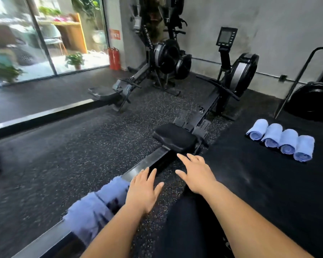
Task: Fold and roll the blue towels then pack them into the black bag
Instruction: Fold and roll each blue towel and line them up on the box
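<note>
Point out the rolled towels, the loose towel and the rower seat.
rolled towels (289,138), head view, side of the third roll.
loose towel (93,207), head view, middle of the cloth.
rower seat (175,136), head view, top of the pad.

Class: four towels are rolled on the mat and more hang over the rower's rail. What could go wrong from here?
1. The loose blue towels are heaped over the rowing machine's rail. If the left hand pulls one, the rest may slide onto the floor.
2. The four rolled towels lie unfastened on the black mat. A careless grab could unroll them.
</note>
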`<state>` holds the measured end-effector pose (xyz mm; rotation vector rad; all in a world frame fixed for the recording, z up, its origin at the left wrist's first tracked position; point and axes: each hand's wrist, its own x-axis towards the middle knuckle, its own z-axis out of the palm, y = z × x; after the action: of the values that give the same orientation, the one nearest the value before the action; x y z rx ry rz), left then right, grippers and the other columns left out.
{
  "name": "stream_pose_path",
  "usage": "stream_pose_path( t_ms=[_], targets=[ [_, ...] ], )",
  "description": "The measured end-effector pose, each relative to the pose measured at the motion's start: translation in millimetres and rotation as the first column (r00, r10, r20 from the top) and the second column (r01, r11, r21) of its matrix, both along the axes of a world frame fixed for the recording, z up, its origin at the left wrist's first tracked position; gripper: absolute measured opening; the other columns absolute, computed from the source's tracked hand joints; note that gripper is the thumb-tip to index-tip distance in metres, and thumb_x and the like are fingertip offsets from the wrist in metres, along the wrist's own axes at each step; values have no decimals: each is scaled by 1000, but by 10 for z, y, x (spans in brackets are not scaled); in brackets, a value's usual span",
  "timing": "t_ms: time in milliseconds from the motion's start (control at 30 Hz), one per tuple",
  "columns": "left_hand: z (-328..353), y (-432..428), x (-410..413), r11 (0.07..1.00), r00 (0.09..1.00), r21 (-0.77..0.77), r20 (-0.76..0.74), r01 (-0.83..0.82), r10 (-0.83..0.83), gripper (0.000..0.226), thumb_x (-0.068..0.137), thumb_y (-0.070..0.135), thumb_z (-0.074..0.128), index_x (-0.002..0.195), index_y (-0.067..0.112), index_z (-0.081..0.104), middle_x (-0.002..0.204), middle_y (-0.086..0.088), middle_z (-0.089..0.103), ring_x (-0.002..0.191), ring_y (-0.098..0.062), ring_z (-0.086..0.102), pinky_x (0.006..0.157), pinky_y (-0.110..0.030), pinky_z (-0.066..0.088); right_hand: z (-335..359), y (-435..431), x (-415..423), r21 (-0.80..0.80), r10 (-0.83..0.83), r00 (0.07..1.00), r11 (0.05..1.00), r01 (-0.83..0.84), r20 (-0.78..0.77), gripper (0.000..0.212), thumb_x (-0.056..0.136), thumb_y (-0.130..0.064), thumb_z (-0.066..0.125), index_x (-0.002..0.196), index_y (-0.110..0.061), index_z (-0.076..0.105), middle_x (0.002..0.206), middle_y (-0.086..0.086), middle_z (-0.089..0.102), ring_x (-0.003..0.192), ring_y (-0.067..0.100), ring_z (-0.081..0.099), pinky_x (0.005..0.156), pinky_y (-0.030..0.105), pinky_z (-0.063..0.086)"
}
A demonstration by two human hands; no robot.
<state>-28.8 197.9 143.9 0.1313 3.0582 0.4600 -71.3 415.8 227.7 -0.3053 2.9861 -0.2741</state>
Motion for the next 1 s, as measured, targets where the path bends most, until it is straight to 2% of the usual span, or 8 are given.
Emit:
stream_pose_path(
  t_ms=[167, 300, 367, 633, 833, 1000],
  targets=[
    [-304, -507, 302, 995, 993, 20, 82, -93, 91, 101, 86, 81, -9, 167, 27, 18, 173, -4, 20, 159, -27, 17, 129, -43, 17, -222, -603, -4, 29, 122, 992, 992, -123, 22, 66, 106, -60, 42, 164, -42, 17, 171, 0, 24, 157, 28, 16, 124, 45, 28],
    [-567, -843, 514, 984, 972, 26, 161, -176, 170, 76, 105, 69, 20, 167, 27, 17, 175, -3, 16, 160, -26, 14, 129, -42, 12, -473, -1018, 35, 48, 211, 975, 976, -215, 76, 65, 106, -61, 41, 163, -42, 18, 171, 0, 24, 157, 26, 16, 124, 45, 28],
    [-726, -990, 608, 977, 959, 27, 199, -210, 201, 74, 106, 69, 23, 167, 27, 19, 175, -3, 16, 161, -26, 13, 129, -42, 12, -630, -1200, 62, 46, 241, 963, 968, -248, 116, 64, 105, -61, 42, 163, -42, 20, 171, -1, 24, 157, 26, 15, 124, 46, 27],
    [-1218, -1381, 865, 948, 903, 10, 306, -319, 300, 74, 106, 68, 29, 167, 27, 20, 174, -3, 18, 160, -26, 15, 129, -42, 16, -1214, -1628, 220, 99, 347, 887, 915, -392, 305, 66, 105, -60, 43, 163, -39, 20, 169, -1, 26, 154, 28, 19, 121, 46, 30],
    [-1552, -1604, 865, 932, 858, -56, 374, -359, 353, 77, 104, 63, 41, 166, 24, 19, 173, -7, 19, 158, -29, 20, 126, -46, 24, -1457, -1984, 206, 33, 439, 816, 874, -485, 377, 65, 105, -60, 42, 163, -40, 20, 171, -2, 23, 154, 25, 20, 121, 47, 31],
    [-1715, -1688, 714, 916, 826, -32, 420, -400, 376, 75, 102, 52, 48, 166, 26, 19, 172, -11, 19, 156, -32, 23, 124, -47, 29, -1666, -2187, 177, -5, 480, 756, 846, -534, 445, 66, 106, -57, 45, 164, -41, 18, 173, -4, 18, 156, 25, 17, 122, 48, 29]
  ],
)
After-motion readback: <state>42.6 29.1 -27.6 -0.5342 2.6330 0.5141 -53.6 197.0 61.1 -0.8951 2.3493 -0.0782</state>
